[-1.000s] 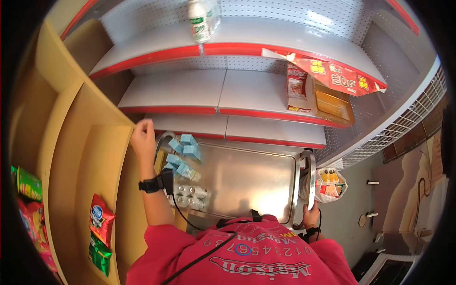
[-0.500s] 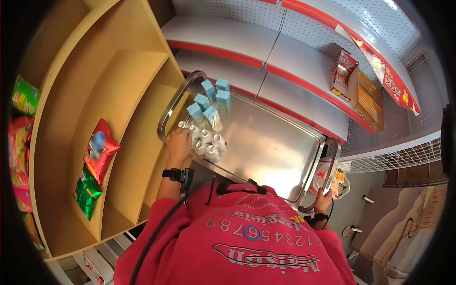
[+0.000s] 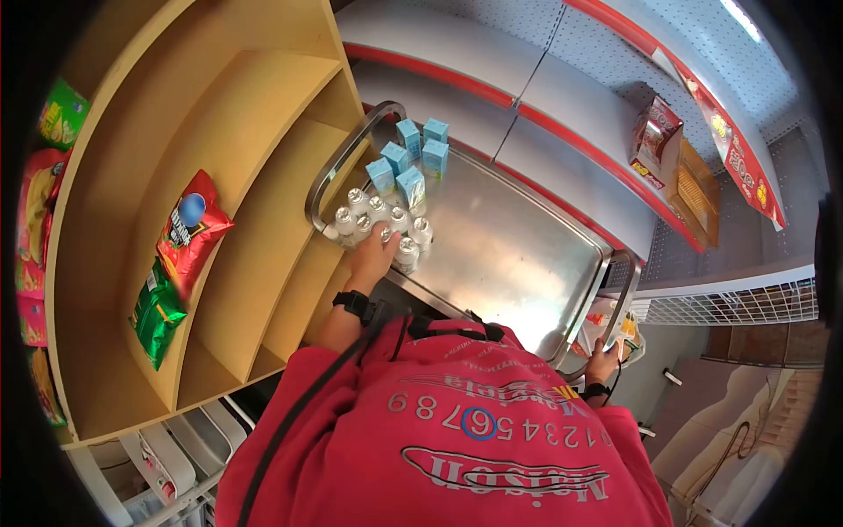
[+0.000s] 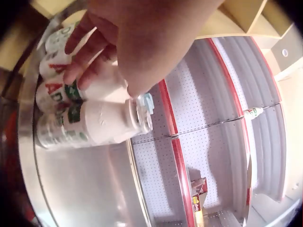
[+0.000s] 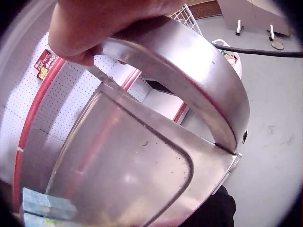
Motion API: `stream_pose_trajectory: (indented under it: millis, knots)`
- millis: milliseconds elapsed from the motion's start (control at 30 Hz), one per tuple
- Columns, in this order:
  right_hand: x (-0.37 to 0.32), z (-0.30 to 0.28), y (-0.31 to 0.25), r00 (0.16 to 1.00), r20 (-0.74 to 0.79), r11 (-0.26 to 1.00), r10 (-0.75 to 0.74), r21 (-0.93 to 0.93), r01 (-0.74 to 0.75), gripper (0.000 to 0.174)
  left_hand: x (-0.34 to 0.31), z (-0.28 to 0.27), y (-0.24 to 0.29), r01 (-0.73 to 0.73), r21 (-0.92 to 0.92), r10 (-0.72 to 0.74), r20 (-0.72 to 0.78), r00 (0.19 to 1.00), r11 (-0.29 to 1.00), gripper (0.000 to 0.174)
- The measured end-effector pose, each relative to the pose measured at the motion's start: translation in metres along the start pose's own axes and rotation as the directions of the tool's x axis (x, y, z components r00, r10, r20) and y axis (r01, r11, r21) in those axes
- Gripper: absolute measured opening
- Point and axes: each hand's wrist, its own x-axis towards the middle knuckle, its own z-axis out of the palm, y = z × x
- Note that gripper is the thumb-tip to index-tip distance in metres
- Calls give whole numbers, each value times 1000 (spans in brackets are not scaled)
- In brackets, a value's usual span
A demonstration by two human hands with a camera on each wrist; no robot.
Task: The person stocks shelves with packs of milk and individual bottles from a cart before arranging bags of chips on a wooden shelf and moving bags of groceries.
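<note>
A steel cart stands before me, with several white bottles grouped at its left end and blue cartons just beyond them. My left hand reaches in among the nearest bottles. Its fingers are spread and fairly straight over the sides of the bottles in the left wrist view, where green and red print shows on the labels. At the cart's right end, my right hand grips the curved metal handle. The right wrist view shows the fingers wrapped over that handle.
Wooden shelving on the left bears a red snack bag and a green one. White shelves with red edges run behind the cart, holding a red box. A plastic bag hangs beyond the right handle.
My left hand has come down from beside the wooden shelf's edge to the bottles and moved in among them. The head view has turned left. My right hand stays on the handle.
</note>
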Motion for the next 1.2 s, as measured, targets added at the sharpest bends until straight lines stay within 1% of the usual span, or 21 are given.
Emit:
stream_pose_trajectory:
  millis: [67, 100, 200, 233, 300, 333, 367, 400, 433, 533, 567, 667, 733, 800, 833, 867, 933, 1000, 1067, 1133, 1200]
  knots:
    - [0, -3, -3, 1000, -2, 999, 21, -34, -21, 42, 9, -6, 5, 135, -107, -118, 152, 981, 985, 33]
    - [-2, -4, -8, 1000, 1, 998, 31, -51, -31, 44, 11, -10, 7, 210, -149, -172, 234, 957, 966, 32]
    - [-4, -11, -23, 992, 49, 993, 115, -15, -115, 37, 10, -3, 0, 217, -332, -165, 177, 970, 918, 28]
    - [-5, -17, -34, 986, 83, 990, 142, -19, -141, 36, 10, -1, -7, 214, -356, -169, 154, 974, 910, 27]
    - [-4, -12, -21, 996, 40, 996, 85, -12, -85, 35, 12, 0, -21, 204, -400, -174, 110, 979, 894, 24]
    - [-1, -5, -10, 998, 17, 998, 57, -7, -57, 34, 11, -6, -20, 180, -452, -161, 80, 984, 874, 23]
    - [4, 3, 11, 998, 30, 999, 49, -4, -49, 48, 9, -13, -20, 158, -502, -153, 52, 987, 850, 22]
    - [2, 1, 12, 998, 32, 998, 55, -17, -55, 48, 6, -20, -21, 136, -550, -149, 21, 989, 824, 22]
    - [3, 2, 11, 998, 33, 998, 60, -27, -59, 48, 7, -27, -23, 169, -644, -207, 17, 978, 746, 20]
    - [2, -2, 1, 998, 28, 997, 62, -42, -61, 47, 8, -53, -25, 233, -744, -250, 92, 964, 626, 18]
    - [2, -5, -4, 998, 28, 997, 62, -40, -61, 47, 9, -58, -27, 234, -768, -259, 91, 962, 597, 16]
    - [0, -2, 0, 1000, 1, 1000, 16, -19, -16, 46, 6, -78, -24, 240, -757, -307, 54, 950, 608, 16]
    - [1, -3, -2, 1000, -7, 999, 13, -31, -14, 46, 3, -93, -16, 214, -749, -296, 25, 955, 627, 15]
    - [5, 5, 15, 1000, -11, 999, -2, -45, 1, 46, -2, -111, -9, 184, -731, -276, -7, 961, 657, 14]
    - [4, 4, 13, 1000, -17, 999, -9, -50, 8, 46, -5, -121, -6, 164, -716, -259, -24, 966, 678, 13]
    - [2, 2, 10, 1000, 10, 999, 24, -34, -24, 45, -4, -131, 0, 130, -705, -229, -47, 972, 697, 13]
    - [-4, -14, -20, 996, 35, 996, 83, 19, -84, 45, -6, -151, 10, 70, -666, -163, -79, 983, 743, 12]
    - [-4, -8, -6, 999, -43, 999, 33, -34, -34, 43, -10, -166, 31, 6, -656, -113, -121, 986, 754, 9]
    - [-4, -7, -3, 998, -44, 999, 40, -19, -41, 41, -12, -182, 50, -34, -545, -50, -139, 989, 838, 6]
    - [0, -3, 7, 992, 38, 993, 122, -5, -121, 39, -10, -187, 60, -127, -604, 27, -172, 985, 787, 4]
    - [1, 7, 19, 991, 10, 990, 132, 55, -132, 36, -9, -190, 76, -138, -660, 42, -159, 986, 738, 6]
